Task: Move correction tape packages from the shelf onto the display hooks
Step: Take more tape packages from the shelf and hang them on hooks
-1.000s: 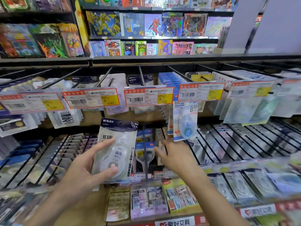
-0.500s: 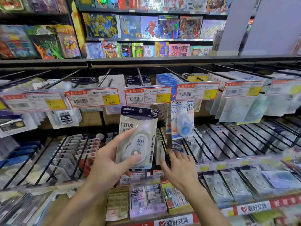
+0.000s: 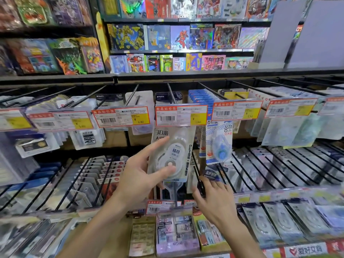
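Both hands work at the middle of the rack. Left hand [image 3: 138, 176] grips the correction tape package [image 3: 172, 155], thumb across the clear blister and index finger stretched up its left edge; since a second ago it has carried the pack up and rightward, so the top now sits tucked behind the price tag [image 3: 181, 115] on the centre display hook [image 3: 171, 95], where before it hung well below the tags. Right hand [image 3: 214, 197] has slid lower onto the bottom row of hooks, fingers spread and relaxed over the packs there, holding nothing, wrist angled in from the lower right
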